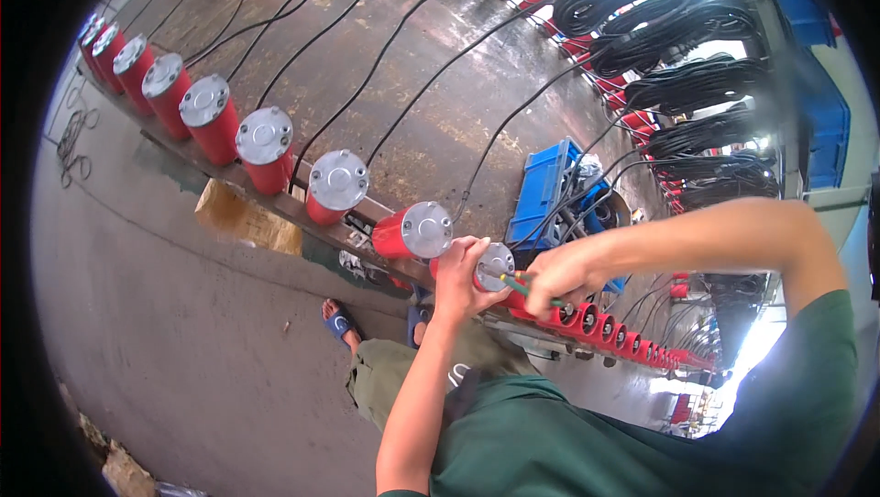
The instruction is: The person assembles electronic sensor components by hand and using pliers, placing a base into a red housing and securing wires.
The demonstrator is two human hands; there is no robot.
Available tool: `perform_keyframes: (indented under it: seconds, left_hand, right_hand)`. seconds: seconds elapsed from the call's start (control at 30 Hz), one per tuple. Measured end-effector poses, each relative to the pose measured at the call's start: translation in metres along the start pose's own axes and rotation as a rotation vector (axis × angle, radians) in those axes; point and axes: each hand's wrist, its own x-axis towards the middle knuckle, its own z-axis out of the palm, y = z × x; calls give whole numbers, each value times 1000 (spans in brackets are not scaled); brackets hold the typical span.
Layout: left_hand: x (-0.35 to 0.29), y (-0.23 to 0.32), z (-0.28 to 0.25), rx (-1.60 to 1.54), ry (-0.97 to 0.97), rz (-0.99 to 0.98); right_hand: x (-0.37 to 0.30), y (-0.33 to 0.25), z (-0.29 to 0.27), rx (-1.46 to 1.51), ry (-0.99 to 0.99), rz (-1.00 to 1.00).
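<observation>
My left hand (456, 286) is closed around the side of a red cylinder (496, 260) with a grey metal end cap, steadying it at the bench edge. In my right hand (566, 272) are pliers (517, 285) with green and yellow handles. Their jaws reach onto the cap of that cylinder; exactly what they grip is too small to tell. Just left of my left hand leans another capped red cylinder (427, 229), with a further capped cylinder (339, 181) beyond it.
Capped cylinders (209, 101) line the bench edge leftward; red cylinders with open ends (587, 319) continue rightward. Black cables cross the workbench (417, 121) to coiled cable bundles (642, 11). A blue bin (541, 190) stands beyond my hands. A cardboard box (246, 217) sits below the edge.
</observation>
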Motion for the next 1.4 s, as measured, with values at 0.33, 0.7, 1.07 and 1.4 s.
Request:
perform_keyframes:
  seconds: [0.33, 0.7, 1.07, 1.4]
  left_hand:
    - [-14, -23, 18, -169, 38, 19]
    - [16, 33, -17, -540, -78, -758]
    - [29, 68, -22, -39, 22, -748]
    - [60, 152, 264, 544, -509, -59]
  right_hand:
    - [28, 23, 65, 1946, -728, -488]
    - [64, 251, 95, 2004, -497, -1015]
    - [106, 389, 45, 1544, 151, -1097]
    - [193, 533, -107, 99, 1210, -753]
